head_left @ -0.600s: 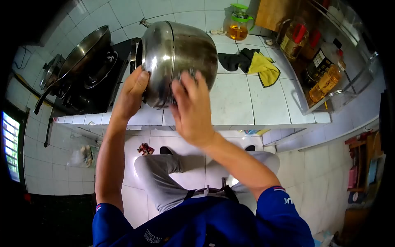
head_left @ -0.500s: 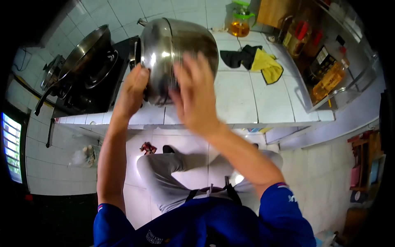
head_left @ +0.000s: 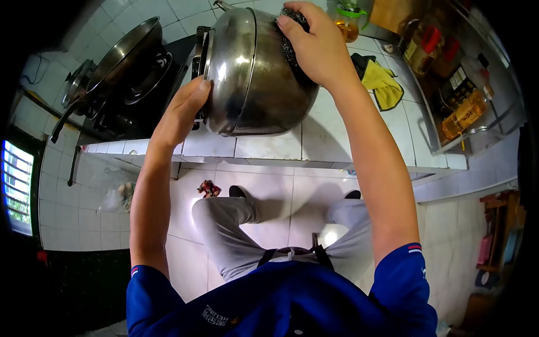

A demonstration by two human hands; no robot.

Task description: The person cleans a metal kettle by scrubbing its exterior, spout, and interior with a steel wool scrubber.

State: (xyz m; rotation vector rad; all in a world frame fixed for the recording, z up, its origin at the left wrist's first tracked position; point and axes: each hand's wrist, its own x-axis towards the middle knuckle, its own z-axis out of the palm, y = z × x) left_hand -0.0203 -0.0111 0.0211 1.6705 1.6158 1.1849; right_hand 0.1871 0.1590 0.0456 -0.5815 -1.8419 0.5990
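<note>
A shiny metal kettle [head_left: 266, 84] lies tilted on its side on the white tiled counter, its spout [head_left: 223, 5] pointing to the back and its base toward the right. My left hand [head_left: 182, 109] grips the kettle's top end, thumb on the metal; the fingers behind are hidden. In my right hand [head_left: 323, 48] is a dark steel wool scrubber [head_left: 288, 48], pressed against the far right of the kettle near its base. Dark staining shows on the kettle's lower side.
To the left, a wok [head_left: 120, 59] sits on the black gas stove [head_left: 174, 62]. A yellow and black cloth [head_left: 383, 84] lies right of the kettle, with a green-lidded glass jug [head_left: 349, 25] behind. Oil bottles [head_left: 463, 115] stand in a rack at right.
My right hand has moved up and right from the kettle's near side to its base end, and the scrubber now shows. The kettle appears slightly turned; my left hand stays on it.
</note>
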